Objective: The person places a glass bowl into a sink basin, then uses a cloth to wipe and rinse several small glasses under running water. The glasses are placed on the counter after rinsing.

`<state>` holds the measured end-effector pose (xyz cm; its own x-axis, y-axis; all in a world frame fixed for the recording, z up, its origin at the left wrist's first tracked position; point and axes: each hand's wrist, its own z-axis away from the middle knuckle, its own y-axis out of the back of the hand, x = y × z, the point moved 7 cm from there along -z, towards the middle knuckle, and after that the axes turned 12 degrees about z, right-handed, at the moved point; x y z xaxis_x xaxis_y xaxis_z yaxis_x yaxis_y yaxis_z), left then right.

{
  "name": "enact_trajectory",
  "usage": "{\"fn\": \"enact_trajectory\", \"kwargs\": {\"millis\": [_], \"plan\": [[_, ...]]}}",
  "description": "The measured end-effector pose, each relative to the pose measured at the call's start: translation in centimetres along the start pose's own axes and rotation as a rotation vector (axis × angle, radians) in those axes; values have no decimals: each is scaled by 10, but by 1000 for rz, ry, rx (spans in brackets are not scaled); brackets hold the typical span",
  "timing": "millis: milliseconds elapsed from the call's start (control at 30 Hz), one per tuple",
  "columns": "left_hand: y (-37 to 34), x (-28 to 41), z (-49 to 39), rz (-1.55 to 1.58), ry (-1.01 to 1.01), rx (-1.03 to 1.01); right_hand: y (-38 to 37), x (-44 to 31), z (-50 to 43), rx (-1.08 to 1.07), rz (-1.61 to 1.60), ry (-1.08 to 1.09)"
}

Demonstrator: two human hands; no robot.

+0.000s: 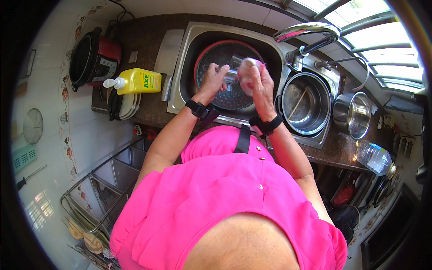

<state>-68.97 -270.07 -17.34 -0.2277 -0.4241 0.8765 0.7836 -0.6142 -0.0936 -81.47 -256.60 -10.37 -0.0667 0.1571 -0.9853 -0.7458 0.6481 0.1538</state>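
Observation:
Over the sink, my left hand grips a small transparent glass lying on its side, its mouth towards the right. A white and pink scrubbing cloth is in my right hand, close against the glass's mouth. Below both hands a round basin with a red rim and a dark green ribbed inside sits in the sink bowl. Another transparent vessel shows behind the first, partly covered by the cloth.
A chrome tap arches at the back right. Beside it, a steel pot holds a chopstick-like stick; another steel pot lies tilted. Left are a cleaver-like blade, a yellow AXE pump bottle and a red-black cooker.

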Motion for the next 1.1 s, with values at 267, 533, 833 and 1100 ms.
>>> {"fn": "enact_trajectory", "kwargs": {"millis": [267,533,833,1100], "plan": [[-26,17,1,-39,-439,27,-31,-29,5,53,598,528],[-46,29,22,-165,-524,-125,-4,3,-28,-236,331,188],[-33,11,5,206,-176,-128,-20,35,-5,-269,-456,-263],[-50,44,5,-165,-596,-285,1,35,-28,-145,592,327]]}}
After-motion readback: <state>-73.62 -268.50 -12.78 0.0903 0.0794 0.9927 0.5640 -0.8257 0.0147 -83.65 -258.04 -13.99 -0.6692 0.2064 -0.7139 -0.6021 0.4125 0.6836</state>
